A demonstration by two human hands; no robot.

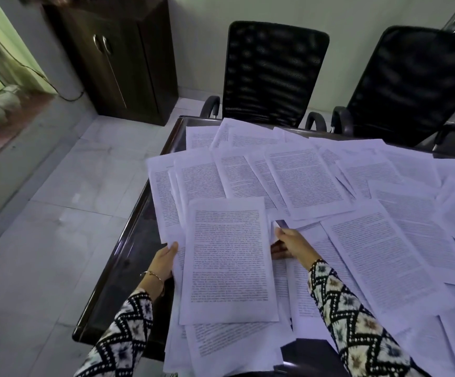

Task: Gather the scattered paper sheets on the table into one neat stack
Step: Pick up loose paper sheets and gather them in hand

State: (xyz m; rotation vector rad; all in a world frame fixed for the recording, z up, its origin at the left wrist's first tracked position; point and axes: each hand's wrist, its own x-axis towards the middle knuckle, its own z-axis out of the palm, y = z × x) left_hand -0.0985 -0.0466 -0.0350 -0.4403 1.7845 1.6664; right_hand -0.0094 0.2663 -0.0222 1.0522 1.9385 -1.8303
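Many white printed sheets lie scattered and overlapping across the dark table. In front of me a small bundle of sheets is held between both hands, its top page facing up. My left hand grips the bundle's left edge, fingers curled under the paper. My right hand holds the right edge, with the thumb on top and the fingers partly hidden beneath. Both forearms wear black-and-white zigzag sleeves, and a thin bangle circles the left wrist.
Two black mesh office chairs stand at the table's far side. A dark wooden cabinet sits against the wall at the back left. Pale tiled floor runs along the left of the table's edge.
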